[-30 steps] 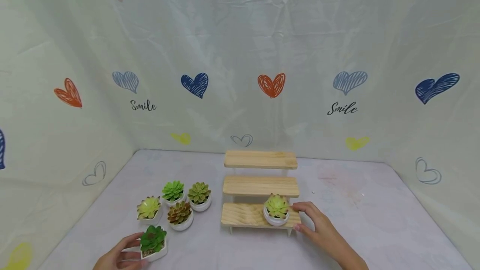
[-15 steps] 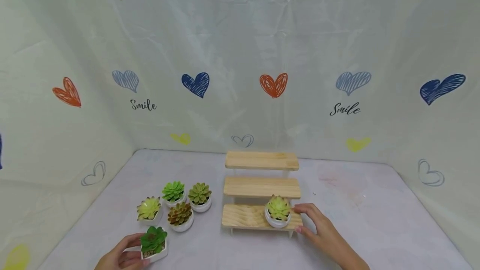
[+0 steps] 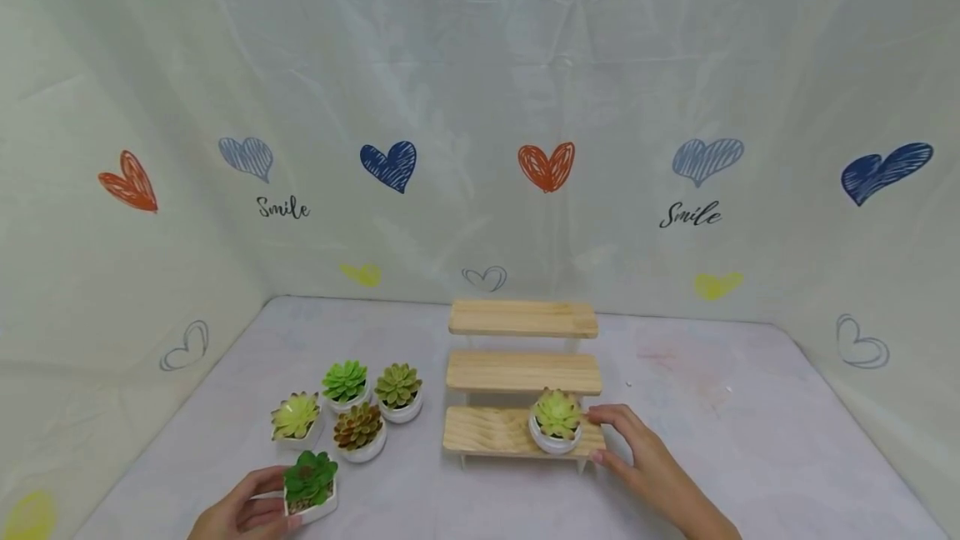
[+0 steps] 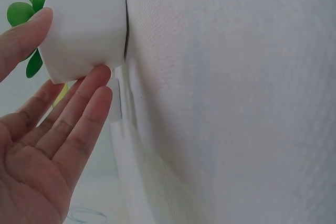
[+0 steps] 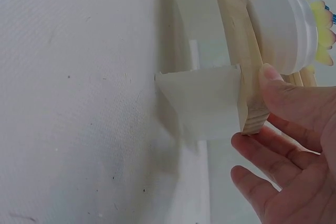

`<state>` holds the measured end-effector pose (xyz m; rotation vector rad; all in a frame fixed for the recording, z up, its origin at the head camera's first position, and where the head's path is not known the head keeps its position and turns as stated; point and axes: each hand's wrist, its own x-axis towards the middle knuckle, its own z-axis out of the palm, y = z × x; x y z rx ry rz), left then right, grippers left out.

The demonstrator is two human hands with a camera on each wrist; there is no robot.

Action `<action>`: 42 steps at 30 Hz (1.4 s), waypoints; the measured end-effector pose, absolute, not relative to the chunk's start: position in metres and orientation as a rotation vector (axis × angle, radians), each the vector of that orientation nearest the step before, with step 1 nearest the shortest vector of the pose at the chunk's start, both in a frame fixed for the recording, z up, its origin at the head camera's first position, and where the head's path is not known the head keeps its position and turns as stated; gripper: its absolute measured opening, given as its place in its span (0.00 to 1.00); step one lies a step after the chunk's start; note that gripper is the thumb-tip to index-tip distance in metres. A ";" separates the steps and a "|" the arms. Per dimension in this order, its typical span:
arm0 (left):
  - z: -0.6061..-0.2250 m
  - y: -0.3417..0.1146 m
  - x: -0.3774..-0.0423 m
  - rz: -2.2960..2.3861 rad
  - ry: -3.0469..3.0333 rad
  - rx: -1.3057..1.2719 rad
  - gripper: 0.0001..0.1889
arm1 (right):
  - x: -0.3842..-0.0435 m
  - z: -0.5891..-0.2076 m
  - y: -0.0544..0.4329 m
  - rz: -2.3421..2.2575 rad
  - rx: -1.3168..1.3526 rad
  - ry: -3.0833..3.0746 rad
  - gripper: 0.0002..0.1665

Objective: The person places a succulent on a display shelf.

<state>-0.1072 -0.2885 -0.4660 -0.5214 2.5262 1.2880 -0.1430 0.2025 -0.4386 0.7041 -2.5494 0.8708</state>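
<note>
A dark-green succulent in a white angular pot [image 3: 311, 486] stands on the table at front left. My left hand [image 3: 243, 507] holds this pot, thumb on one side and fingers on the other, as the left wrist view shows. A pale yellow-green succulent in a round white pot [image 3: 555, 423] sits on the lowest board of the three-tier wooden stand [image 3: 487, 432], toward its right end. My right hand [image 3: 637, 457] grips that board's right end beside the pot. In the right wrist view, the thumb [image 5: 271, 74] lies on the board's edge, close to the round pot [image 5: 286, 30].
Several more potted succulents cluster left of the stand: bright green [image 3: 346, 382], olive [image 3: 399, 390], reddish-brown [image 3: 359, 430] and yellow-green [image 3: 296, 419]. The stand's middle board [image 3: 523, 372] and top board [image 3: 523, 317] rise behind the lowest one. A heart-printed cloth backdrop [image 3: 465, 107] encloses the table.
The view shifts slightly. Both hands keep their places, the left at the dark-green succulent's pot and the right at the stand's lowest board.
</note>
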 end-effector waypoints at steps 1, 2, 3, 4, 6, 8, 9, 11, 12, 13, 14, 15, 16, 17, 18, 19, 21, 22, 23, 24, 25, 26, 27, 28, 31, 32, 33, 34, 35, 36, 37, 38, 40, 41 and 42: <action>-0.466 -0.288 -0.107 1.286 2.524 -0.529 0.50 | -0.143 -0.439 0.203 0.877 0.703 -2.550 0.24; -0.465 -0.287 -0.108 1.285 2.521 -0.526 0.50 | -0.143 -0.439 0.203 0.876 0.705 -2.549 0.24; -0.464 -0.287 -0.108 1.287 2.514 -0.523 0.49 | -0.143 -0.439 0.203 0.878 0.709 -2.548 0.24; -0.464 -0.286 -0.108 1.290 2.506 -0.527 0.49 | -0.143 -0.439 0.203 0.882 0.710 -2.551 0.24; -0.463 -0.284 -0.109 1.292 2.494 -0.523 0.49 | -0.142 -0.438 0.203 0.897 0.696 -2.565 0.23; -0.461 -0.280 -0.108 1.290 2.498 -0.512 0.49 | -0.142 -0.437 0.203 0.902 0.690 -2.574 0.23; -0.459 -0.278 -0.108 1.293 2.505 -0.501 0.49 | -0.142 -0.437 0.203 0.905 0.688 -2.578 0.23; -0.453 -0.271 -0.107 1.292 2.536 -0.468 0.47 | -0.142 -0.436 0.203 0.905 0.694 -2.574 0.23; -0.449 -0.267 -0.106 1.291 2.554 -0.443 0.46 | -0.143 -0.436 0.204 0.901 0.700 -2.570 0.23; -0.444 -0.262 -0.104 1.293 2.571 -0.427 0.45 | -0.143 -0.436 0.204 0.896 0.702 -2.567 0.23; -0.439 -0.257 -0.103 1.299 2.584 -0.404 0.44 | -0.143 -0.436 0.204 0.890 0.708 -2.565 0.23; -0.434 -0.251 -0.102 1.310 2.597 -0.376 0.42 | -0.144 -0.436 0.204 0.887 0.710 -2.563 0.23; -0.428 -0.246 -0.101 1.315 2.613 -0.352 0.40 | -0.144 -0.435 0.204 0.885 0.711 -2.562 0.23; -0.423 -0.240 -0.101 1.322 2.628 -0.320 0.39 | -0.144 -0.435 0.204 0.886 0.708 -2.565 0.23; -0.419 -0.235 -0.100 1.332 2.637 -0.299 0.38 | -0.144 -0.435 0.204 0.885 0.706 -2.570 0.23; -0.415 -0.230 -0.100 1.338 2.644 -0.277 0.37 | -0.144 -0.434 0.204 0.883 0.704 -2.574 0.23; -0.408 -0.221 -0.101 1.353 2.650 -0.237 0.35 | -0.144 -0.434 0.204 0.887 0.699 -2.580 0.23; -0.405 -0.217 -0.101 1.361 2.650 -0.205 0.35 | -0.144 -0.434 0.204 0.892 0.697 -2.581 0.23; -0.403 -0.212 -0.103 1.368 2.648 -0.177 0.34 | -0.143 -0.434 0.204 0.894 0.697 -2.580 0.23; -0.401 -0.208 -0.104 1.380 2.643 -0.145 0.34 | -0.143 -0.434 0.203 0.897 0.699 -2.577 0.23; -0.399 -0.204 -0.105 1.393 2.638 -0.107 0.34 | -0.143 -0.434 0.203 0.903 0.700 -2.574 0.23; -0.397 -0.200 -0.106 1.413 2.630 -0.067 0.33 | -0.142 -0.434 0.203 0.911 0.702 -2.572 0.23; -0.396 -0.195 -0.107 1.429 2.622 -0.023 0.33 | -0.142 -0.434 0.203 0.917 0.703 -2.568 0.23; -0.394 -0.191 -0.108 1.449 2.615 0.021 0.33 | -0.142 -0.434 0.203 0.922 0.706 -2.568 0.23; -0.389 -0.178 -0.113 1.511 2.573 0.122 0.32 | -0.142 -0.433 0.202 0.942 0.700 -2.575 0.24; -0.388 -0.174 -0.115 1.529 2.559 0.157 0.32 | -0.142 -0.433 0.202 0.942 0.698 -2.577 0.24; -0.387 -0.170 -0.117 1.546 2.547 0.195 0.32 | -0.142 -0.433 0.202 0.939 0.698 -2.579 0.24; -0.386 -0.166 -0.119 1.565 2.533 0.233 0.32 | -0.142 -0.433 0.202 0.939 0.695 -2.585 0.24; -0.386 -0.163 -0.121 1.576 2.522 0.271 0.31 | -0.142 -0.433 0.202 0.938 0.691 -2.586 0.23; -0.385 -0.159 -0.123 1.587 2.509 0.306 0.31 | -0.142 -0.434 0.202 0.933 0.692 -2.586 0.23; -0.385 -0.156 -0.125 1.592 2.504 0.338 0.31 | -0.142 -0.434 0.202 0.930 0.695 -2.582 0.23; -0.384 -0.152 -0.127 1.595 2.507 0.367 0.30 | -0.142 -0.434 0.203 0.923 0.704 -2.574 0.23; -0.384 -0.146 -0.130 1.600 2.502 0.405 0.30 | -0.142 -0.435 0.203 0.923 0.720 -2.560 0.23; -0.384 -0.143 -0.132 1.600 2.498 0.416 0.30 | -0.143 -0.436 0.203 0.921 0.728 -2.552 0.23; -0.385 -0.140 -0.133 1.600 2.499 0.427 0.30 | -0.143 -0.436 0.203 0.921 0.738 -2.546 0.23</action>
